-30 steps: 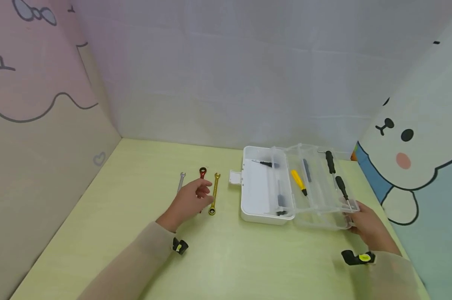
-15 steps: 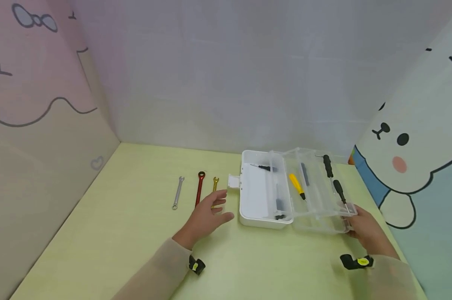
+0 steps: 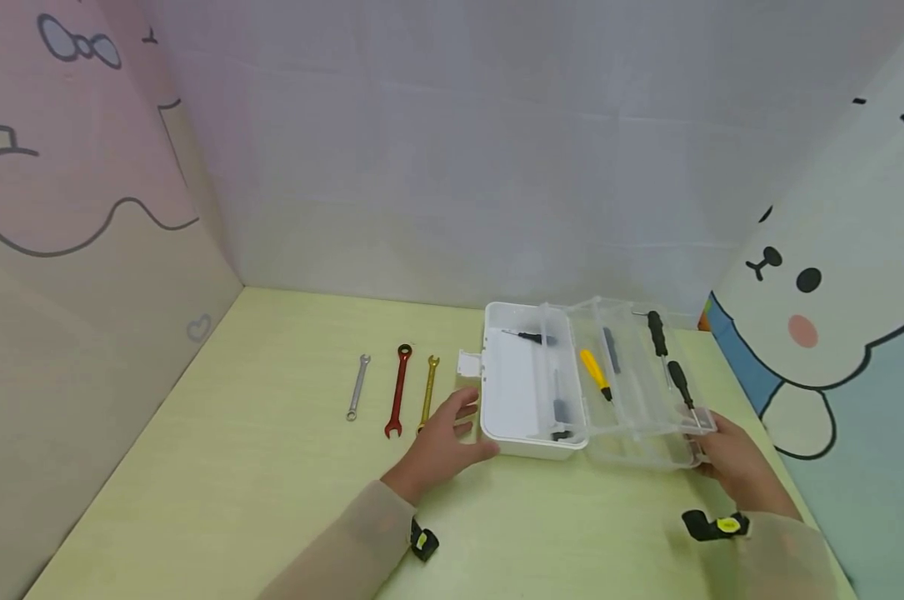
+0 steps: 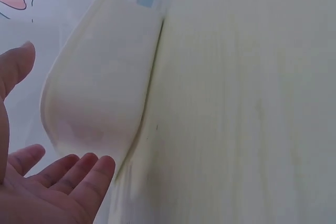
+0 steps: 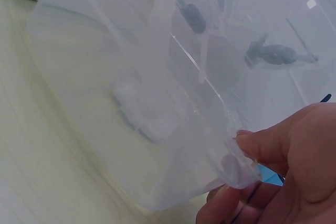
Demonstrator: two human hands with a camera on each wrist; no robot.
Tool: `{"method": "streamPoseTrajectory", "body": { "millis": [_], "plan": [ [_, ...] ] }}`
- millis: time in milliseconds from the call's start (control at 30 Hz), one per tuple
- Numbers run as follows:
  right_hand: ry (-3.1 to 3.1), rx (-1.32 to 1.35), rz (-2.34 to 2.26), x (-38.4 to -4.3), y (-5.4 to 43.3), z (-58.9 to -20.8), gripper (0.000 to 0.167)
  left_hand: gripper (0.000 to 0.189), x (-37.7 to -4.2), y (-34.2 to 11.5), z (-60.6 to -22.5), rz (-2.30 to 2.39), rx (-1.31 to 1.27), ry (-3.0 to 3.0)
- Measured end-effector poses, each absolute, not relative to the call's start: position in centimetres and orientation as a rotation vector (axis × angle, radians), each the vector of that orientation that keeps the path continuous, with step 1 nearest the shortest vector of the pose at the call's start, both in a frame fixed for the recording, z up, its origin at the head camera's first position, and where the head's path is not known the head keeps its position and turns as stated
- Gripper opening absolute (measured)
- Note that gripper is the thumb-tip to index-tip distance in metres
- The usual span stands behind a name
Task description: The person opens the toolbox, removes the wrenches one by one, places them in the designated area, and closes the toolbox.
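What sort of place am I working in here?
Probably a makeshift indoor tabletop booth rather than a proper workshop: a plain pale backdrop and cartoon-printed side panels close in the pale yellow table on three sides.

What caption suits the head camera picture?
Three wrenches lie beside an open toolbox while the right hand grips its clear tray.

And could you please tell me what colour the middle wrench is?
The middle wrench is red, clearest in the head view.
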State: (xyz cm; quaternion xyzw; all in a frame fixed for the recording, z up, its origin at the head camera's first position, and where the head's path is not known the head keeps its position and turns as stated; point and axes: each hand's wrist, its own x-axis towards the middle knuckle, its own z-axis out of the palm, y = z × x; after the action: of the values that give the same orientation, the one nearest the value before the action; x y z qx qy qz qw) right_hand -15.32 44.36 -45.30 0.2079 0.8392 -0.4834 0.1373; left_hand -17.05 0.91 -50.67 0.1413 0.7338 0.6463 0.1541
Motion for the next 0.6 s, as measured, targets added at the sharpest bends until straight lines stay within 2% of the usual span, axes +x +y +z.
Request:
{"method": "streamPoseTrajectory", "body": {
  "millis": [600],
  "plan": [
    [2.410,0.607,-1.410,-15.6,44.5,-45.3,0.055,0.092,-17.8,2.7,-51.3,1.923,0.342,2.108]
  ]
}}
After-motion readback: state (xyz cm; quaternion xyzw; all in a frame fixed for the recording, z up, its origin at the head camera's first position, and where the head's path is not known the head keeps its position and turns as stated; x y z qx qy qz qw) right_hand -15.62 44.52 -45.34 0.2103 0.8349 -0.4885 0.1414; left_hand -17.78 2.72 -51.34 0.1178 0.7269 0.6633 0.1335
